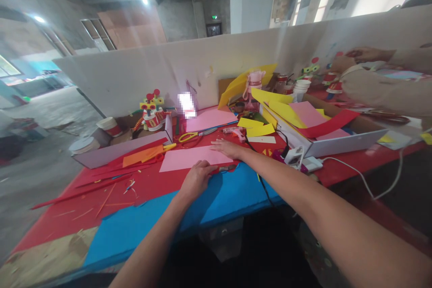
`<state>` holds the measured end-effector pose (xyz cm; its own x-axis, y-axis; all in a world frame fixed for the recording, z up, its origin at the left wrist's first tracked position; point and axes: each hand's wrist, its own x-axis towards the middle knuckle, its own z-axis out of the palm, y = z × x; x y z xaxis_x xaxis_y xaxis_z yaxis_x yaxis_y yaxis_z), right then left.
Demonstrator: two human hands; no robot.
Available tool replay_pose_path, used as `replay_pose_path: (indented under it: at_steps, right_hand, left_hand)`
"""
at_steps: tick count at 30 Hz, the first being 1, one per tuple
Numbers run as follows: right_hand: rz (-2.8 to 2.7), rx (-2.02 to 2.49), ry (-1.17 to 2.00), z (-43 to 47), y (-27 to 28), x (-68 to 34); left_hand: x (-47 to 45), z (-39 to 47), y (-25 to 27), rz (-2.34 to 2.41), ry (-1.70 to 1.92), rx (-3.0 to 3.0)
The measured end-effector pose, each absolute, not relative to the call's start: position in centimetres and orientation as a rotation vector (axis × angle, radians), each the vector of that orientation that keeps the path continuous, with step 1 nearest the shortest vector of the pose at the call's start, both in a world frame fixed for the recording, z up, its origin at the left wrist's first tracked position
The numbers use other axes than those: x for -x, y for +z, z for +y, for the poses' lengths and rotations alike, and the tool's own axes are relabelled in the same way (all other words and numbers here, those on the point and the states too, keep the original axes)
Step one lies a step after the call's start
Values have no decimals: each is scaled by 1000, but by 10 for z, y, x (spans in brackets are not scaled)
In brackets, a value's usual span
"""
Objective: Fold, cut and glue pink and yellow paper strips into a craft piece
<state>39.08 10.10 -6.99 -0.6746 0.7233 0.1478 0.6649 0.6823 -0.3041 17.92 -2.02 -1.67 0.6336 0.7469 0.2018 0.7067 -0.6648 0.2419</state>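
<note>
A pink paper sheet [189, 158] lies flat on the red table [101, 198], just beyond a large blue sheet [162, 220]. My right hand [227, 147] rests flat on the pink sheet's far right corner, fingers spread and holding nothing. My left hand [196, 178] presses on the near edge of the pink sheet where it meets the blue one, fingers curled down. Yellow-handled scissors [192, 136] and a glue gun [236, 132] lie a little beyond my right hand.
An open white box [337, 144] with yellow, pink and red paper stands at right. A white charger and cable [310, 162] sit near it. Paper-cup figures [152, 114] stand at the back by a grey partition [141, 76]. Another person's arms [371, 85] work at far right.
</note>
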Motion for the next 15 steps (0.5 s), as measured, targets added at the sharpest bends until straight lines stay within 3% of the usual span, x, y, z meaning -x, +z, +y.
replay_pose_path:
  at_steps: [3,6,10,15]
  right_hand:
    - [-2594,1094,386,101,-71,-393]
    - [-2537,1065,427,98,-68,-389]
    - [-2282,1142,320,88,-54,-359]
    - [-1878,1201,279,77,-41,-314]
  left_hand:
    - [-152,-21,-1,1278,585,-2702]
    - [-95,-11,20,1666,790,-2595]
    - [-7,5,32,2442,556,-2318]
    - [49,5,19,2637,359,-2122]
